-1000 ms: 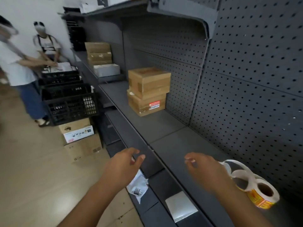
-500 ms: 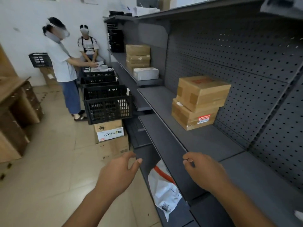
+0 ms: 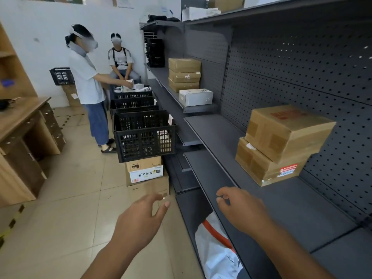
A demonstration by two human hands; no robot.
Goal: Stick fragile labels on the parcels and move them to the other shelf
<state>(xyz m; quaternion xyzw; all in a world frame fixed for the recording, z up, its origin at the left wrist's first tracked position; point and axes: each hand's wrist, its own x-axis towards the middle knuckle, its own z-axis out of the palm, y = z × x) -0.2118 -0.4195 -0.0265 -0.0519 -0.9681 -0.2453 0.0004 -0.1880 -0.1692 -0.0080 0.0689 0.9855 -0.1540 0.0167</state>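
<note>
Head view: the left hand hovers over the tiled floor beside the shelving, fingers relaxed and slightly spread, holding nothing; the right hand hovers over the front edge of the grey shelf, fingers curled, thumb and forefinger tips close together; cannot tell whether anything is pinched there. Two brown parcels sit stacked on that shelf, against the pegboard, well apart from both hands; the upper parcel lies skewed on the lower parcel; a red label shows on the lower one's front face. A white mailer bag with an orange stripe lies on the shelf level beneath the right hand. Black crates stand on cartons to the left.
</note>
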